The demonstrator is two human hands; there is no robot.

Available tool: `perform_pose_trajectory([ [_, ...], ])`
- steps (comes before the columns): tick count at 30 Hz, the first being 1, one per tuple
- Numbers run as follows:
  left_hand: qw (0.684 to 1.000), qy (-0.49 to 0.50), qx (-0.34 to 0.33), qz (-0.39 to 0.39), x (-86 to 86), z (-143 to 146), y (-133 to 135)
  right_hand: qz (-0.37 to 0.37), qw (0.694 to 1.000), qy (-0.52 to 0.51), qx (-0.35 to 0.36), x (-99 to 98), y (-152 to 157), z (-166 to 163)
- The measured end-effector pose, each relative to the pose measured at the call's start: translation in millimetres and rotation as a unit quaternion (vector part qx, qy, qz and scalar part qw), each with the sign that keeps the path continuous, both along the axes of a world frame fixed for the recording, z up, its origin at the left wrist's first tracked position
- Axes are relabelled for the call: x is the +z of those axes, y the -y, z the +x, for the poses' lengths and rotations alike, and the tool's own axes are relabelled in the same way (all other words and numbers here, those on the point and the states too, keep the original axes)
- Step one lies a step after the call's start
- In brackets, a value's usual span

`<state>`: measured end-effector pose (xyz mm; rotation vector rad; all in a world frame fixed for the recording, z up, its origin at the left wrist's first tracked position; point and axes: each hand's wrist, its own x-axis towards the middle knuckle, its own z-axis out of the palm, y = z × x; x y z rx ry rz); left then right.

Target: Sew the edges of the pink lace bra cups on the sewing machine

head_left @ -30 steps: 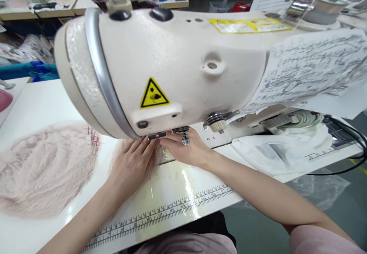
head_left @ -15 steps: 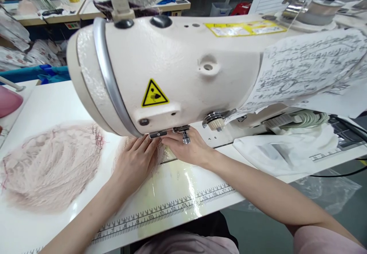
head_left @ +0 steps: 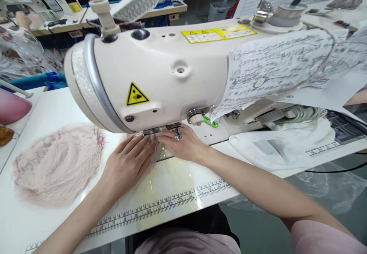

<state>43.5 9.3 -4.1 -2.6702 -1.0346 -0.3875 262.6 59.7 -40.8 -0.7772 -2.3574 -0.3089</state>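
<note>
A piece of pale pink lace fabric [head_left: 156, 150] lies under the head of a white sewing machine [head_left: 155, 66]. My left hand [head_left: 129, 162] rests flat on this lace, fingers stretched towards the needle area. From the right, my right hand [head_left: 183, 143] reaches the lace edge, its thumb and fingers close together at the fabric; the machine head partly covers the fingertips. The needle and presser foot are hidden. Left of my left hand, a second pink lace piece [head_left: 60, 166] with reddish thread along its edges lies on the white table [head_left: 54, 105].
A printed ruler [head_left: 160, 206] runs along the table's front edge. Right of my hands are white cloth [head_left: 255, 147] and a green item [head_left: 211, 122] behind the tension knob. Handwritten paper [head_left: 275, 66] hangs on the machine. A co-worker's hand [head_left: 24, 20] shows at far left.
The view has shifted, so the machine appears further left. The green item and the co-worker's hand have come into sight. Both my hands stay at the lace, with only slight movement.
</note>
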Motion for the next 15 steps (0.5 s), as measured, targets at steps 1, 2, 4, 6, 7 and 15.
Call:
perform_pose_trajectory([
  [1, 1.000, -0.001, -0.020, 0.002, 6.1, -6, 5, 0.000, 1.000, 0.003, -0.004, 0.0, 1, 0],
  [2, 0.999, -0.006, -0.042, 0.002, 11.1, -13, 11, -0.002, 1.000, 0.007, -0.005, 0.1, 1, 1],
  [4, 0.996, -0.027, -0.083, 0.008, 16.1, -28, 27, -0.018, 1.000, 0.013, -0.002, 0.4, 2, 1],
  [6, 0.993, -0.070, -0.089, 0.029, 14.4, -41, 47, -0.046, 0.999, 0.012, 0.021, 0.7, 3, 1],
  [7, 0.993, -0.086, -0.068, 0.043, 12.1, -45, 56, -0.062, 0.997, 0.007, 0.039, 0.8, 2, 1],
  [15, 0.986, 0.028, 0.147, -0.070, 32.5, -33, 74, -0.142, 0.978, -0.038, 0.149, -4.3, 4, -5],
])
